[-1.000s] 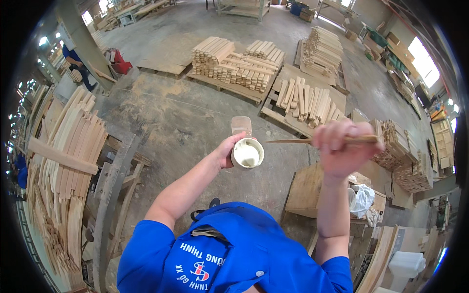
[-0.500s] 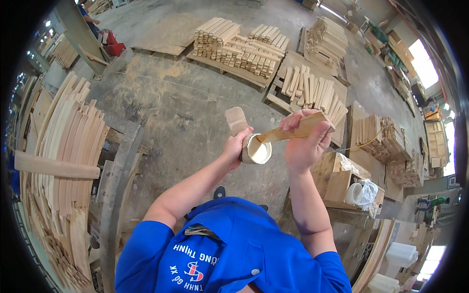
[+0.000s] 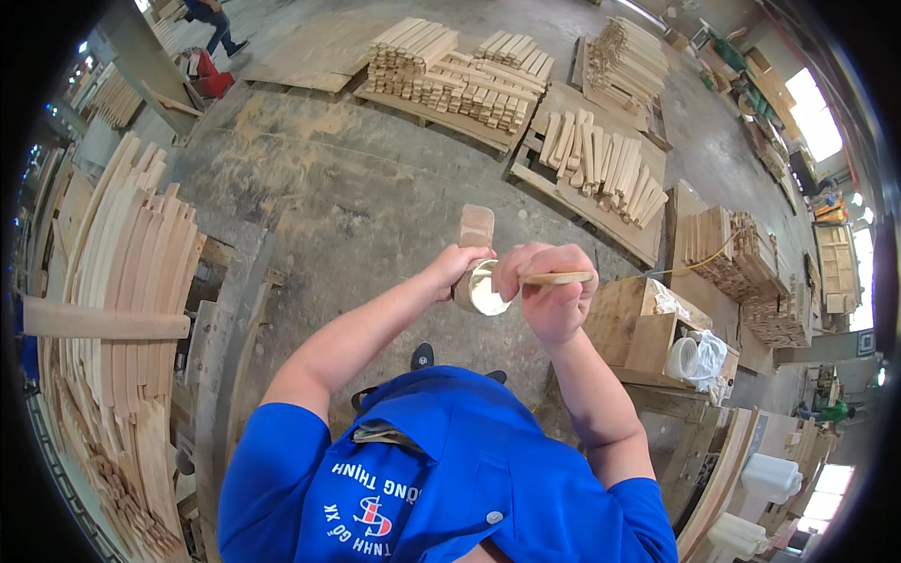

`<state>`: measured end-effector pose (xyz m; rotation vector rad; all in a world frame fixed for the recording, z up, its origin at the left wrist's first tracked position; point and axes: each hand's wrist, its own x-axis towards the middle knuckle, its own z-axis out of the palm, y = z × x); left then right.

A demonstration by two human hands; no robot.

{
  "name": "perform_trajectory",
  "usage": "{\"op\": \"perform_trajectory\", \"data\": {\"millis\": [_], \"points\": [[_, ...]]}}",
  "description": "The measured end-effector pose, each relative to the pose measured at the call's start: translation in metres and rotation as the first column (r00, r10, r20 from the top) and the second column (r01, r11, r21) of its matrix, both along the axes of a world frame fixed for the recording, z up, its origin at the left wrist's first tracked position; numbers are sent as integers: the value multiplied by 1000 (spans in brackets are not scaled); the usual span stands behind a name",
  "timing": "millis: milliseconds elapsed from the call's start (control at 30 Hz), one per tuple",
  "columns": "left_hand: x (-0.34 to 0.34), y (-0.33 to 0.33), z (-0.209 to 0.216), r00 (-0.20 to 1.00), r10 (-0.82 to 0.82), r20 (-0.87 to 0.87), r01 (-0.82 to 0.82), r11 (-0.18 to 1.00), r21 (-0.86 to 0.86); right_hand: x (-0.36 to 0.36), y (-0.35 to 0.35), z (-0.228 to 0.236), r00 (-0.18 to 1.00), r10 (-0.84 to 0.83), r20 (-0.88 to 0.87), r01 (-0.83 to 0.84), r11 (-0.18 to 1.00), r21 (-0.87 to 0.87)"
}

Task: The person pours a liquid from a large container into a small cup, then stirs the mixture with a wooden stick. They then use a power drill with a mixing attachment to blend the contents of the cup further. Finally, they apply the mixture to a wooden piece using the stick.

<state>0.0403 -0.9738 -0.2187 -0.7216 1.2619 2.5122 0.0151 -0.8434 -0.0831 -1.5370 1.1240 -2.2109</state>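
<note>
My left hand is closed round a small round can, whose mouth faces up and shows something pale cream inside. Past that hand, on the far side of the can, a flat wooden piece with a rounded end sticks out; how it joins the hand or can is hidden. Close to the can's right rim, my right hand grips a flat wooden paddle, seen nearly end-on. My fingers hide the paddle's lower part, so I cannot tell whether its tip is in the can.
Stacked wooden slats lie on pallets ahead, with more loose slats to their right. Curved boards are piled at my left beside a metal beam. A wooden box with a plastic bag stands right. Another person's legs show far left.
My right hand has turned and come closer to the can, so the paddle now shows end-on rather than lengthwise. The left hand has shifted slightly. A person's legs have come into sight far left.
</note>
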Motion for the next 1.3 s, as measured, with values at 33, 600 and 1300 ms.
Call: {"op": "perform_trajectory", "data": {"millis": [33, 600, 1300], "points": [[-2, 1, 0, 999, -31, 11, 31, 1000, 0, -1, 2, 1, 999, 45, -30, -45, 999, 22], [-5, 39, 9, 988, -154, 23, 148, 975, 165, -36, 43, 6, 998, 30, 57, -31, 999, 13], [-16, 68, -40, 890, 456, -12, -452, 885, 112, -61, 89, -18, 423, -484, 766, 655, 747, 110]]}}
